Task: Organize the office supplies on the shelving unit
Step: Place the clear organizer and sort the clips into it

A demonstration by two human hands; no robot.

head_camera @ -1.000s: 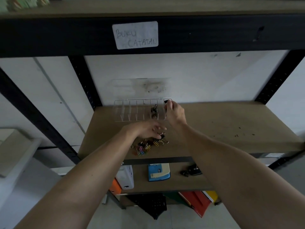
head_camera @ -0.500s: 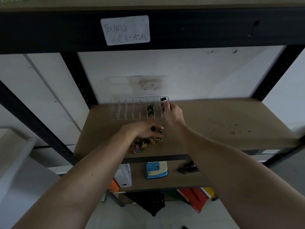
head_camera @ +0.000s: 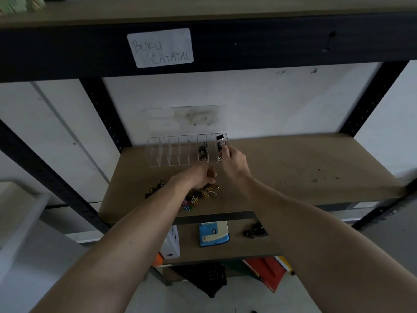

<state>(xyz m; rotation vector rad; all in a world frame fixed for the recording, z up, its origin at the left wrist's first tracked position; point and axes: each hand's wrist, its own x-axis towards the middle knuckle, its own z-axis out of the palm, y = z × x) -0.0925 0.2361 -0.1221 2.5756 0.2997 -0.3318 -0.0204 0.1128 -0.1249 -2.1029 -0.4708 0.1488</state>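
Your right hand is at the right end of the clear divided organizer. Its fingers are curled at the last compartment, where a black binder clip sits at the far corner. I cannot tell if the fingers pinch a clip or only touch the wall of the box. One second ago this hand was already at that same corner, so it has hardly moved.

Your left hand has changed more. Before, it lay flatter above the loose pile; now it is curled into a loose fist and raised a little toward the organizer, and something small and metallic shows at its fingertips. I judge that it has picked a clip from the pile, but the thing is too small to name with certainty.

The pile of coloured paper clips lies just under and in front of the left hand on the middle shelf, with some dark binder clips to the left of it. In the organizer, one compartment near the right holds dark clips and most of the others look empty.

So the sorting is, in my judgement, only at its beginning. Choose the compartment with care, because the dividers stand close together.

On the lower shelf lies a blue hole punch.
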